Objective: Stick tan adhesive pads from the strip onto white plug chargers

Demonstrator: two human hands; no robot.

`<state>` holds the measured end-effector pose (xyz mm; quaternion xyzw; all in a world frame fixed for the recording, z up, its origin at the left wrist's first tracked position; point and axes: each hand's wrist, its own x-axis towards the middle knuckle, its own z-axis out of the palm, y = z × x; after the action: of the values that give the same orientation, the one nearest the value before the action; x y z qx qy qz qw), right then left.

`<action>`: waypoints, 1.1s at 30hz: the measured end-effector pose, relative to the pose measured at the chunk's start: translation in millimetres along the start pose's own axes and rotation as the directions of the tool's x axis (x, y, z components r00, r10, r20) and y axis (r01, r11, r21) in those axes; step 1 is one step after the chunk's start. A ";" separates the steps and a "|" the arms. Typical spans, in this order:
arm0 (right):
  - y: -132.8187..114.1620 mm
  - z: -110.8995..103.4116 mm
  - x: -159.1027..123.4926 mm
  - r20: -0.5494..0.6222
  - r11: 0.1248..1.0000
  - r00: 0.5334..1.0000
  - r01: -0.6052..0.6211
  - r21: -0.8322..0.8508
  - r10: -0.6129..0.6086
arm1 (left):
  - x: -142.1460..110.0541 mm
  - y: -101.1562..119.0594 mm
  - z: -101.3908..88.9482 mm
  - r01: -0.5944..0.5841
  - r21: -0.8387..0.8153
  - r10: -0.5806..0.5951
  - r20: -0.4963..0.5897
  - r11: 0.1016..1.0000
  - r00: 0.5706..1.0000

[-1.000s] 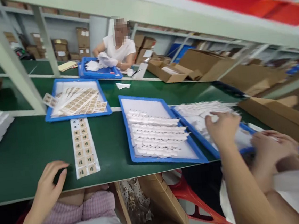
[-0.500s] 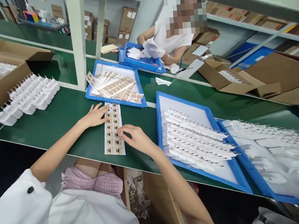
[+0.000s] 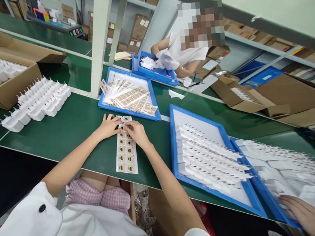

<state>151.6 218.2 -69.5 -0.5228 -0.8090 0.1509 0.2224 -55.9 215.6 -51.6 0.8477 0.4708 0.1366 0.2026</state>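
Observation:
A sheet of stickers (image 3: 126,155) lies lengthwise on the green bench, with two columns of small beige labels bearing dark print. My left hand (image 3: 109,127) rests at its upper left edge, fingers spread over the top stickers. My right hand (image 3: 138,133) comes in from the right, thumb and forefinger pinched together at a sticker near the top of the sheet. The fingertips of both hands almost meet there and partly cover those labels. Just behind the hands, a blue tray (image 3: 157,117) holds a loose pile of similar sticker sheets.
To the right, a blue tray (image 3: 173,146) carries rows of white plastic parts with thin pins; beside it, another person's hand (image 3: 306,211) reaches into a second tray. More white parts (image 3: 45,100) stand left near a cardboard box (image 3: 19,84). A co-worker sits opposite behind a metal post (image 3: 99,42).
My view has swung left. My right hand has gone from the right-hand tray to the sticker sheet and up to its top. My left hand has moved from the bench edge onto the sheet.

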 end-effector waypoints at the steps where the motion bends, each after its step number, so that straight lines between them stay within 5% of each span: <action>1: -0.5 -1.2 -0.5 -0.001 1.000 1.000 -0.007 -0.009 0.007 | 0.5 -0.4 0.5 0.002 -0.001 -0.002 0.000 1.000 1.000; 11: -28.2 -14.6 -10.6 -0.011 0.999 1.000 -0.012 -0.038 0.012 | -3.5 1.9 -0.8 0.027 -0.002 -0.027 0.043 1.000 0.999; 18: -38.4 -37.9 -28.8 -0.103 0.973 0.989 -0.079 0.218 0.104 | -1.3 -1.4 2.7 0.022 -0.010 -0.022 0.053 1.000 0.998; 21: -38.9 -47.1 -35.8 -0.133 0.882 0.963 -0.152 0.445 0.233 | -5.5 5.1 -4.0 0.035 0.001 -0.035 0.004 0.999 0.999; 24: -45.9 -48.8 -51.3 -0.065 0.701 0.928 -0.231 0.675 0.368 | -21.7 12.0 -24.4 0.108 0.026 -0.101 -0.183 0.994 0.978; 26: -54.1 -46.5 -68.6 0.027 0.567 0.909 -0.282 0.774 0.415 | -43.6 9.4 -44.0 0.230 0.034 -0.199 -0.386 0.973 0.901; 29: -66.2 -41.7 -99.6 0.159 0.407 0.883 -0.355 0.841 0.442 | -91.8 -13.9 -73.2 0.472 -0.003 -0.359 -0.655 0.881 0.665; 31: -71.4 -38.7 -117.9 0.214 0.335 0.867 -0.386 0.859 0.450 | -126.8 -39.0 -87.4 0.608 -0.037 -0.425 -0.748 0.793 0.509; 33: -73.6 -35.6 -131.0 0.245 0.286 0.855 -0.401 0.870 0.456 | -156.4 -63.7 -95.4 0.695 -0.048 -0.457 -0.785 0.717 0.417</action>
<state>159.1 68.9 -30.4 -0.5206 -0.4221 0.5992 0.4380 -224.7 132.8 -4.0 0.5123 0.7884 0.3253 -0.1011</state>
